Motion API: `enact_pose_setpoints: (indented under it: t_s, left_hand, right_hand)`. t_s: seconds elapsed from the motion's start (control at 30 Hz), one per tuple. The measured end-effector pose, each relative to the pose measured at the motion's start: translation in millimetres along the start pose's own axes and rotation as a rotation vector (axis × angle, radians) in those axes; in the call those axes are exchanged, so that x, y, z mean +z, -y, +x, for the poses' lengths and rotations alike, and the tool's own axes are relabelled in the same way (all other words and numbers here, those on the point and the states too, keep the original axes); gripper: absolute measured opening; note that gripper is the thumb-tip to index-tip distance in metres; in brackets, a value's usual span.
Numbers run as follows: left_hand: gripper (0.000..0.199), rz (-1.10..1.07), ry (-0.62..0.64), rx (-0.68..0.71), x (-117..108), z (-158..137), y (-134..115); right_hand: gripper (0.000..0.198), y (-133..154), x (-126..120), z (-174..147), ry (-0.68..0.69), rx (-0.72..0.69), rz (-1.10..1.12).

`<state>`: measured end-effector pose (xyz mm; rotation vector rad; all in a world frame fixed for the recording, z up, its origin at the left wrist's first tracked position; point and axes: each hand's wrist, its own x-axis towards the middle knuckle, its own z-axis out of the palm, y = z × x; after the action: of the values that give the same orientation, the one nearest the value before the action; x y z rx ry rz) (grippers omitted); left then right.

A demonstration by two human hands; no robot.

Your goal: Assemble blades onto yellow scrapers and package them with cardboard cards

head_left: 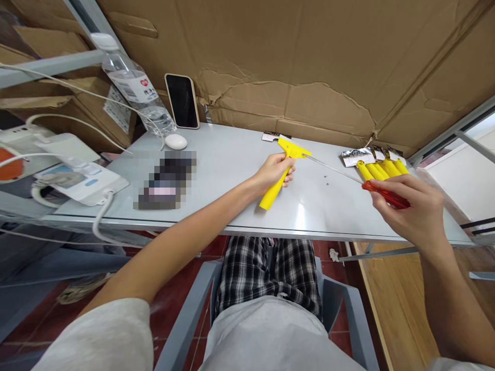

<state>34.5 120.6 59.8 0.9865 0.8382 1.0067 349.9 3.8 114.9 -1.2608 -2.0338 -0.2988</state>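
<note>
My left hand (275,171) is closed round the handle of a yellow T-shaped scraper (272,195), its head pointing away from me above the table. In my right hand (419,211) is a screwdriver with a clear red handle (391,198). Its long metal shaft reaches left, and the tip meets the right end of the scraper's head. Two tiny dark pieces, perhaps screws (327,180), lie on the table below the shaft. Behind my right hand, several yellow-handled scrapers (377,170) lie side by side, with silvery wrapping at their heads.
The grey-white table (228,154) backs onto cardboard (270,51). A phone (182,101) leans there beside a water bottle (135,85) and a white oval object (176,141). Further left are a power strip (83,183) and cables. A small packet (269,136) lies behind the scraper.
</note>
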Motion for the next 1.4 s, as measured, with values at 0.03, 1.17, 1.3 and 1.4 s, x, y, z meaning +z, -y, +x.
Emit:
enact_pose_setpoints:
  t_s: [0.03, 1.17, 1.3, 1.4]
  left_hand:
    - [0.027, -0.001, -0.002, -0.005, 0.2, -0.1, -0.3]
    - [0.027, 0.123, -0.025, 0.069, 1.9, -0.5, 5.0]
    - [0.028, 0.113, -0.049, 0.067, 2.1, 0.1, 3.9]
    - [0.028, 0.083, -0.057, 0.064, 1.7, 1.5, 3.3]
  right_hand:
    - [0.021, 0.2, 0.0, -0.2, 0.003, 0.006, -0.003]
    - [0.015, 6.1, -14.7, 16.4, 0.042, -0.034, -0.152]
    - [0.017, 8.2, -25.3, 43.5, 0.006, -0.002, -0.108]
    - [0.028, 19.2, -29.5, 78.4, -0.030, -0.040, -0.004]
